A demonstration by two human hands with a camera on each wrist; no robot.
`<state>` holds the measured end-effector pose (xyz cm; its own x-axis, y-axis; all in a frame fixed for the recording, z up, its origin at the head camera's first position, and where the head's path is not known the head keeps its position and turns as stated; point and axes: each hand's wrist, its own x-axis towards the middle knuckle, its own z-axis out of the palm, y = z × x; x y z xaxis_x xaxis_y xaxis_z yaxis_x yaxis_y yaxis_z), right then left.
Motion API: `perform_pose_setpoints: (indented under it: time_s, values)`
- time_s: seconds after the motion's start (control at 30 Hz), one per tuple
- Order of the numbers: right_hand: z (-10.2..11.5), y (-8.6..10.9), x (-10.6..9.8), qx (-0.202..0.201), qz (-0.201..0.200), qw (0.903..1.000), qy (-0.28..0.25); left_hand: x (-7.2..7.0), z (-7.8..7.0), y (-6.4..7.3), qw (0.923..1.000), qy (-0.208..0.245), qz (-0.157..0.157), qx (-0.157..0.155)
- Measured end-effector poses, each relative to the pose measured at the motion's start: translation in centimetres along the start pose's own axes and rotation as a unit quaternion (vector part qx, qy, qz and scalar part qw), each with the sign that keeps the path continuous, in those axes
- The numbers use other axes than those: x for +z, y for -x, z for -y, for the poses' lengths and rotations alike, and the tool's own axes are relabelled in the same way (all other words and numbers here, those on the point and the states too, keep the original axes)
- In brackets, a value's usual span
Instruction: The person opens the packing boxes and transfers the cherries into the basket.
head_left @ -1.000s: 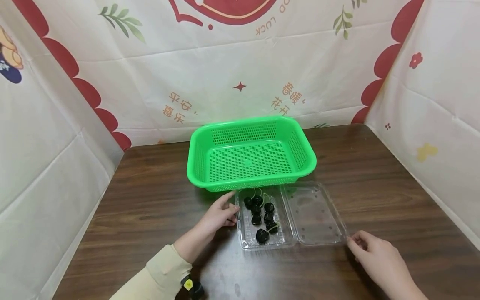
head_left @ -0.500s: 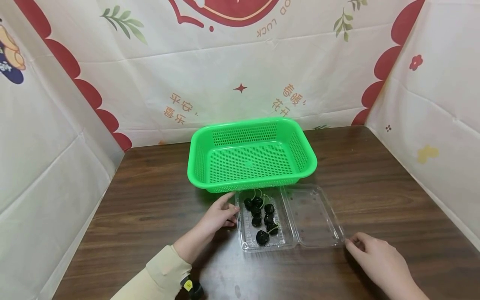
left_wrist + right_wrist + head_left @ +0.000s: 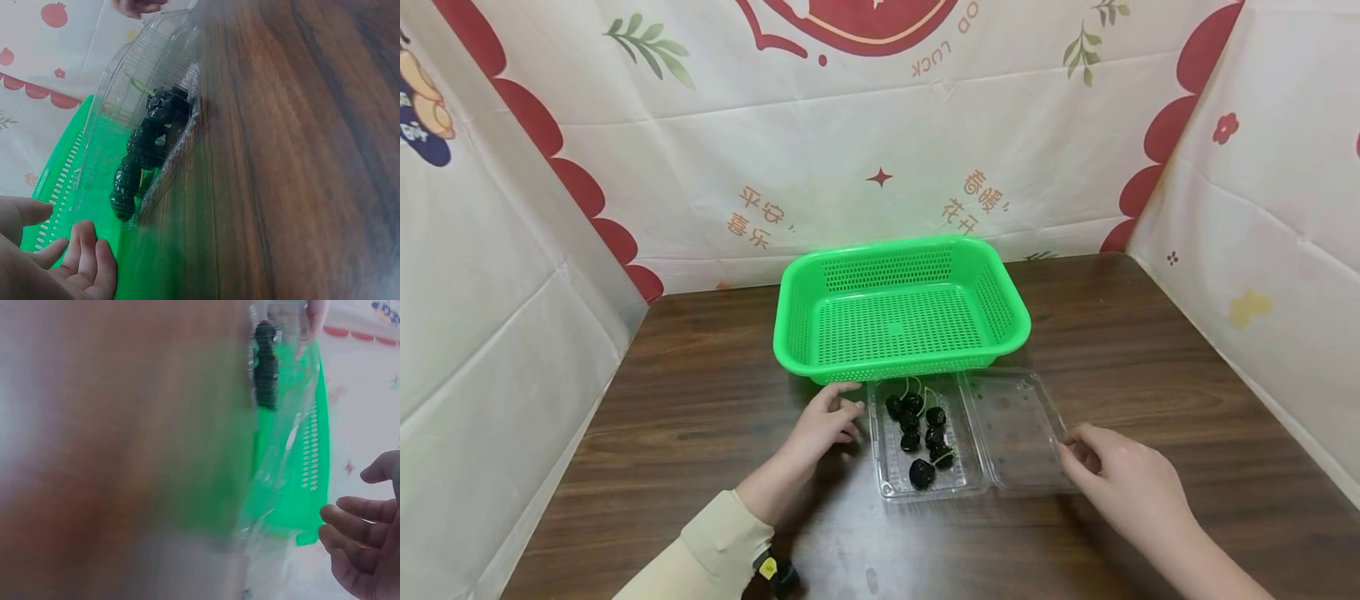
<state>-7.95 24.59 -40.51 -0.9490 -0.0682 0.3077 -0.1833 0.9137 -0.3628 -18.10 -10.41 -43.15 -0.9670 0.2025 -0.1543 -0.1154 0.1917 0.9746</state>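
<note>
A clear plastic clamshell box (image 3: 891,462) lies unfolded on the table, holding several dark cherries (image 3: 921,473), some with green stems. Its flat lid (image 3: 1018,433) extends to the right. My left hand (image 3: 820,425) is just left of the box, fingers loosely bent and apart from its wall; in the left wrist view the hand (image 3: 62,259) holds nothing. At the lid's right edge, my right hand (image 3: 1123,475) hovers with bent fingers overlapping it in the head view. The right wrist view shows those fingers (image 3: 353,537) spread, with nothing between them.
A green plastic basket (image 3: 820,367) with perforated walls stands right behind the box, nothing in it. The brown wooden table (image 3: 700,400) ends against a white printed cloth (image 3: 820,150) at the back and sides. A black strap with a yellow mark (image 3: 768,568) is on the left wrist.
My left hand has come away from the box's left wall, moving slightly left. My right hand has moved left and up from the lid's corner, over its right edge. Box and cherries stay put.
</note>
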Motion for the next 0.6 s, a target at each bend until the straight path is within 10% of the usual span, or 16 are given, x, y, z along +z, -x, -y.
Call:
perform_pose_setpoints:
  time_s: [0.33,0.6]
  values:
    - [2.7,-2.7,-0.6,-0.167,-0.029,0.9855,0.011,-1.0,-0.8,-0.1,0.9922,-0.083,-0.036,0.086]
    - [4.5,-4.1,-0.4,-0.262,0.01,0.9651,0.004,-1.6,-2.6,0.2,0.9641,-0.161,-0.066,0.2]
